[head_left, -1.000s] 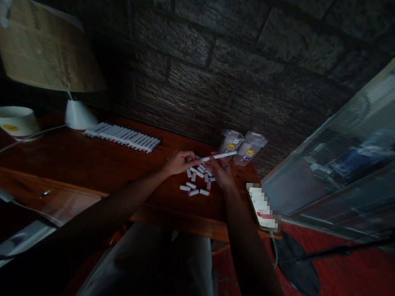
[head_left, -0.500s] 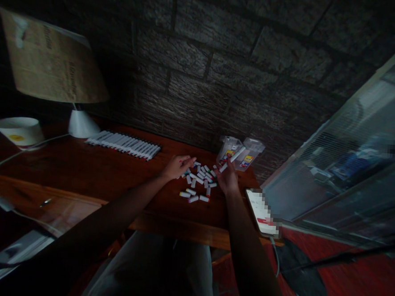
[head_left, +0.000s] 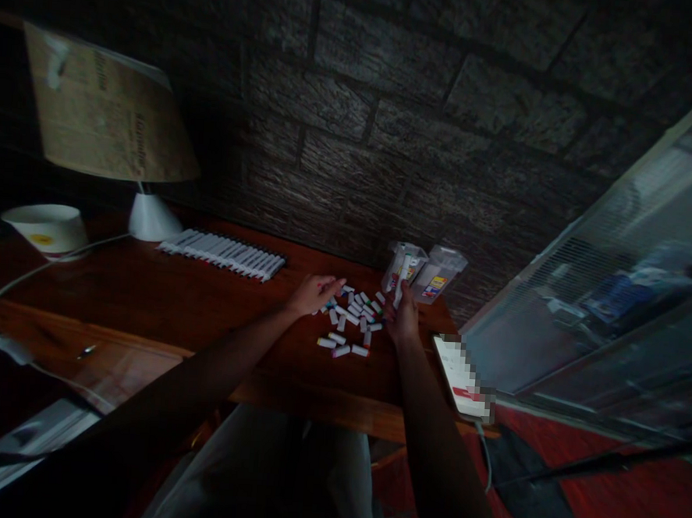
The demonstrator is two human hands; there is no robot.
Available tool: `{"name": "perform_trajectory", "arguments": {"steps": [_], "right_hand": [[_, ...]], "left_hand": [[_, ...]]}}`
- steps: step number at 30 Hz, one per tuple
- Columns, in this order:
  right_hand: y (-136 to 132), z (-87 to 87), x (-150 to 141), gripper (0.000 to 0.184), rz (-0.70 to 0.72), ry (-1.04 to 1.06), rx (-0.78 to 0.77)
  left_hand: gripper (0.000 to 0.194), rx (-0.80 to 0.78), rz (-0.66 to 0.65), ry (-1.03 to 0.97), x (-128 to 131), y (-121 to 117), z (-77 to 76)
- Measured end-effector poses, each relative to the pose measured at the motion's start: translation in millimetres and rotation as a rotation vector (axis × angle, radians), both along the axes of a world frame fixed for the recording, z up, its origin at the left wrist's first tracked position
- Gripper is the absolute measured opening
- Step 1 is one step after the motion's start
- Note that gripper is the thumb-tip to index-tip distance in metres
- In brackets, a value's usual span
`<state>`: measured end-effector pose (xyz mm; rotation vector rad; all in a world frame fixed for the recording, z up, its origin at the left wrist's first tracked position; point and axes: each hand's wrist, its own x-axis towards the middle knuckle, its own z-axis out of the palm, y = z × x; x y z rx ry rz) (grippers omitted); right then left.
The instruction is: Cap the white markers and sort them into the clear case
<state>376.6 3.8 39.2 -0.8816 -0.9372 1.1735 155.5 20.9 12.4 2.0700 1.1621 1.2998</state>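
Observation:
My right hand (head_left: 404, 316) is closed round a white marker (head_left: 403, 276), which stands nearly upright in front of two clear plastic boxes (head_left: 440, 274) with coloured labels. To the left, my left hand (head_left: 314, 294) hovers or rests at the edge of a pile of white marker caps (head_left: 353, 309) with coloured ends. Its fingers are drawn together, and whatever they hold, if anything, is too small and dark to name. Several caps lie between the two hands, and a few sit apart nearer the table's front edge. A row of white markers (head_left: 223, 254) lies side by side further left.
A lamp (head_left: 154, 217) with a paper shade and a paper cup (head_left: 51, 231) stand at the left of the wooden table (head_left: 144, 301). A white cable (head_left: 13, 279) runs there. A lit phone (head_left: 461, 375) lies at the right edge, by a stone wall (head_left: 343, 118).
The marker in my right hand has turned from a slant to nearly upright, and its fingers have wrapped further round it. My left hand keeps its place by the caps. The view has shifted slightly.

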Motion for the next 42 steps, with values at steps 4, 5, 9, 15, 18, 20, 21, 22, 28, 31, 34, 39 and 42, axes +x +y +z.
{"name": "perform_trajectory", "arguments": {"steps": [4, 5, 9, 15, 18, 20, 21, 22, 28, 31, 34, 39, 42], "right_hand": [[0.9, -2.0, 0.4, 0.052, 0.022, 0.089, -0.004], [1.7, -2.5, 0.8, 0.051, 0.017, 0.09, -0.017], [4.3, -3.6, 2.7, 0.051, -0.028, 0.07, -0.037], [3.3, -4.8, 2.1, 0.054, -0.056, 0.121, -0.035], [2.8, -4.7, 1.6, 0.053, -0.071, 0.079, -0.056], [2.9, -4.1, 1.8, 0.051, -0.081, 0.052, -0.062], [3.0, -3.8, 2.0, 0.05, -0.088, 0.039, -0.064], [3.3, -3.5, 2.4, 0.049, -0.097, 0.026, -0.066], [5.1, -5.8, 2.8, 0.051, -0.137, -0.092, -0.017], [2.8, -8.1, -1.8, 0.049, -0.113, -0.193, 0.046], [-2.4, -9.1, -8.1, 0.037, -0.059, -0.341, 0.137], [-9.1, -8.7, -13.7, 0.019, 0.001, -0.492, 0.247], [-7.9, -10.2, -13.4, 0.02, -0.033, -0.554, 0.276]], "left_hand": [[0.049, 0.012, -0.009, -0.007, -0.2, 1.1, -1.3], [0.049, 0.011, -0.011, -0.012, -0.3, 1.2, -1.5], [0.049, 0.002, -0.008, 0.0, -0.9, 1.0, -1.5], [0.049, 0.001, -0.014, -0.002, -0.5, 2.0, -1.3], [0.049, 0.009, -0.028, -0.01, -0.4, 2.3, -1.3], [0.049, 0.013, -0.026, -0.011, -0.5, 2.0, -1.0], [0.049, 0.012, -0.021, -0.008, -0.5, 1.8, -0.9], [0.049, 0.012, -0.016, -0.003, -0.5, 1.6, -0.7], [0.049, 0.018, -0.008, 0.018, 0.0, 1.2, -1.1], [0.044, 0.036, -0.001, 0.003, -0.1, 0.8, -0.3], [0.038, 0.078, 0.027, -0.107, -0.5, -0.1, 1.8], [0.05, 0.037, -0.039, -0.149, 0.4, -2.2, 3.1], [0.037, 0.023, -0.082, -0.076, 1.2, -2.8, 2.0]]}}
